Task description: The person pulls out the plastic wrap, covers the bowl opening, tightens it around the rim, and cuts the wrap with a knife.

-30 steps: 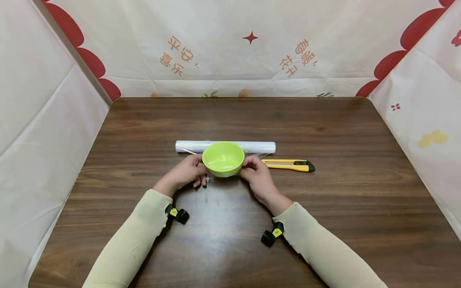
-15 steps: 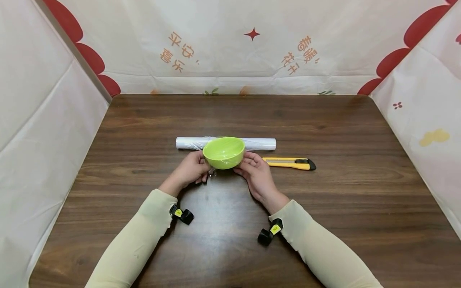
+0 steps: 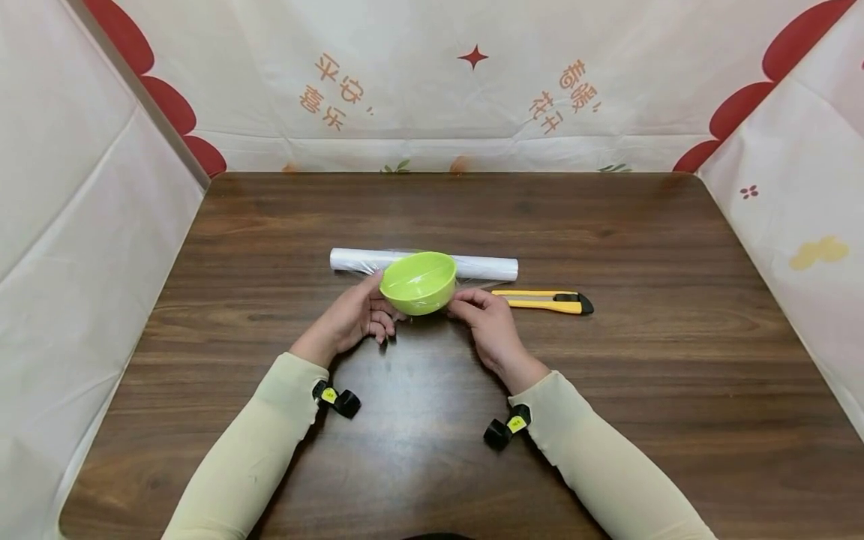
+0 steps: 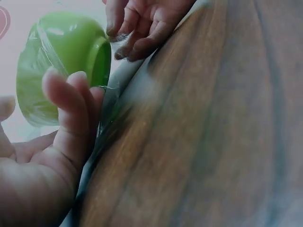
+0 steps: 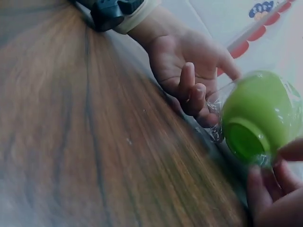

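Note:
In the head view a light green bowl [image 3: 420, 285] is tilted above the table, with clear cling film [image 5: 217, 111] stretched over its mouth and gathered round its sides. My left hand [image 3: 347, 317] holds the bowl's left side, thumb near the rim and the other fingers curled beneath. On the other side my right hand [image 3: 493, 326] pinches a bunch of film close to the bowl's foot, as the right wrist view shows. Both hands' curled fingers and the bowl's underside [image 4: 99, 64] appear in the left wrist view.
Just behind the bowl lies a white roll of cling film [image 3: 489, 268]. A yellow and black utility knife [image 3: 548, 301] rests to the right of my right hand. The brown wooden table [image 3: 432, 210] is walled by printed white cloth [image 3: 432, 97].
The bowl has tipped toward the left hand and sideways. The left fingers have shifted from the film to the bowl's side; the right hand has slid under its right edge. The roll has turned slightly.

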Tool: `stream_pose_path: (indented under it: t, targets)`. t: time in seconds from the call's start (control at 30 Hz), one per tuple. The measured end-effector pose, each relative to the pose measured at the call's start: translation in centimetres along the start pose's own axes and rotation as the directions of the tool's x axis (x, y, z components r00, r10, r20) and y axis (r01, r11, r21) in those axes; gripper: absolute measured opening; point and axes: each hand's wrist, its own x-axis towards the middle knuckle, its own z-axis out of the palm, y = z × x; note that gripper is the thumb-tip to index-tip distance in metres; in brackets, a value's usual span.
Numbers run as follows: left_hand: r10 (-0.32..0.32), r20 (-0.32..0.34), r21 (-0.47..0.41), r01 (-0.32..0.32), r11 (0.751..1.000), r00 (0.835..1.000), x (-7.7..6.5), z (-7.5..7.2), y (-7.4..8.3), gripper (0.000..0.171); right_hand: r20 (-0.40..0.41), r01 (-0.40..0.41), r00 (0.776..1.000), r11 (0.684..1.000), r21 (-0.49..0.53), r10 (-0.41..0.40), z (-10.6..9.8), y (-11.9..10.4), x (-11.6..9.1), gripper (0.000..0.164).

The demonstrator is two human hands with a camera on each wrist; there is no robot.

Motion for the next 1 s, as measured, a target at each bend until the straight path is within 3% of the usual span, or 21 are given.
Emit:
stream_pose_path:
  t: [0.13,0.23,0.53,0.77,0.83,0.9,0.97,1.0]
  targets:
    - [-0.003,0.000,-0.011,0.003,1.000,1.000,-0.1,-0.1,-0.1,0.049,0.103,-0.099,0.992,0.970,0.220,0.078,-0.1,0.0,-0.2,0.016]
    - [-0.005,0.012,-0.008,0.005,1.000,1.000,-0.1,-0.1,-0.2,0.046,0.125,-0.129,0.987,0.956,0.264,0.099,-0.2,-0.1,-0.2,0.016]
    - [-0.004,-0.024,0.105,0.007,0.994,1.000,-0.2,-0.2,-0.2,0.047,0.209,-0.176,0.964,0.984,0.028,0.166,-0.9,-0.6,-0.5,0.033]
    - [0.048,-0.118,0.305,-0.010,0.952,0.992,-0.7,-0.1,0.6,0.043,0.229,-0.102,0.963,0.977,-0.189,0.145,-1.8,-0.8,-0.8,0.033]
    - [0.058,-0.121,0.323,-0.015,0.946,0.991,-0.7,-0.1,0.7,0.041,0.227,-0.060,0.965,0.952,-0.299,0.132,-1.9,-0.9,-0.9,0.030]
    - [0.064,-0.116,0.326,-0.023,0.945,0.991,-0.8,-0.1,0.7,0.040,0.222,-0.010,0.968,0.900,-0.437,0.119,-1.8,-0.9,-1.0,0.028]
    - [0.064,-0.121,0.315,-0.023,0.949,0.991,-0.8,0.0,0.6,0.038,0.230,0.070,0.970,0.807,-0.586,0.083,-1.8,-1.0,-1.1,0.026]
    - [0.065,-0.122,0.314,-0.023,0.949,0.990,-0.8,0.0,0.6,0.038,0.238,0.127,0.970,0.741,-0.660,0.046,-1.8,-1.1,-1.1,0.025]
